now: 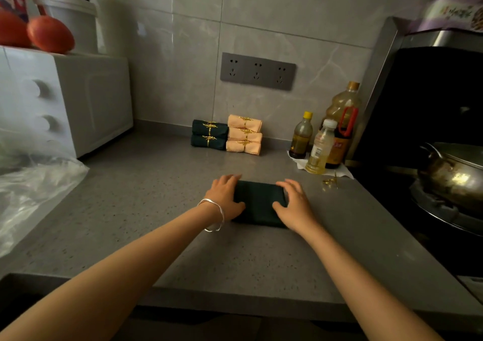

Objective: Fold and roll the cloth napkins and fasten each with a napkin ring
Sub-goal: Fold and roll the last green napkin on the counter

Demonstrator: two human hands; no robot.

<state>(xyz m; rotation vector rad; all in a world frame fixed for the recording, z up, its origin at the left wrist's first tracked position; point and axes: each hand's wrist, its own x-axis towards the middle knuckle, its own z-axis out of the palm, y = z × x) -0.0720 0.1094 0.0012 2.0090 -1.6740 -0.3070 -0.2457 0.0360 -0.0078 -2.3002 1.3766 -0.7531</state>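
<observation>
Grey marbled tiles (274, 8) are covering the far wall, where a dark triple socket plate (258, 71) is sitting. A speckled grey countertop (146, 183) is running from near to far under dim light. A white microwave (86, 100) is standing at the far left, a crumpled clear plastic bag (34, 189) lying nearer. At the right, oil bottles (342, 105) are standing beside a black stove (386, 197) that is carrying a metal wok (452, 181)

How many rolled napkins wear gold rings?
5 at the wall: upper green roll, lower green roll; beside them top peach roll, middle peach roll, bottom peach roll. More may hide behind.
</observation>
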